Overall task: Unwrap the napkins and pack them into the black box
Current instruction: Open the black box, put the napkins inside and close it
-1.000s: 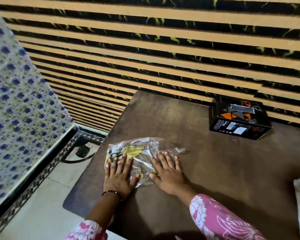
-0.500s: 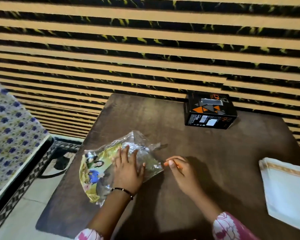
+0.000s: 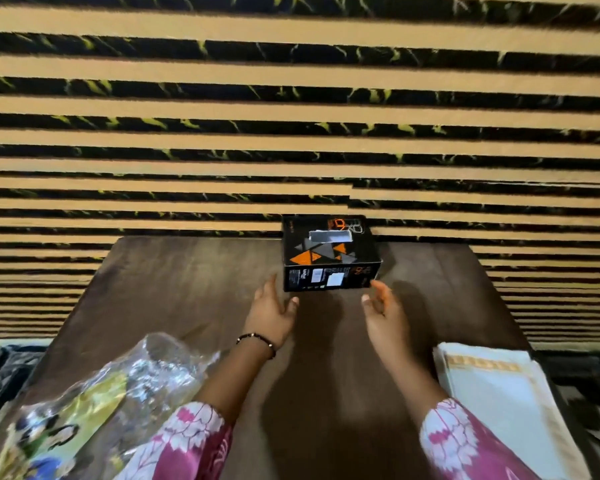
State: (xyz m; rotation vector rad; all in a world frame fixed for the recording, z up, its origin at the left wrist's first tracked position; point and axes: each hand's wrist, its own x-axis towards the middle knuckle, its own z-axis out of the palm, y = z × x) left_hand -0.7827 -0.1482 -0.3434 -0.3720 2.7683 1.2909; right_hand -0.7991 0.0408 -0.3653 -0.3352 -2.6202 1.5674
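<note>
The black box (image 3: 329, 258) with orange and grey triangles stands at the far edge of the brown table (image 3: 187, 271), a slot in its top. My left hand (image 3: 272, 313) is just short of its near left corner, fingers apart and empty. My right hand (image 3: 383, 311) is open too, its fingertips by the box's near right corner. An empty-looking clear plastic wrapper (image 3: 111, 393) with a yellow printed insert lies at the near left. A folded stack of white napkins (image 3: 499, 403) with a gold border lies at the near right.
A wall of tan and black horizontal stripes (image 3: 291, 133) rises right behind the table. Black and white patterned fabric (image 3: 0, 379) shows beyond the table's left and right edges.
Both hands have left the plastic wrapper and moved forward toward the black box. The view has swung right, so the wrapper now sits at the lower left and the napkins show more fully.
</note>
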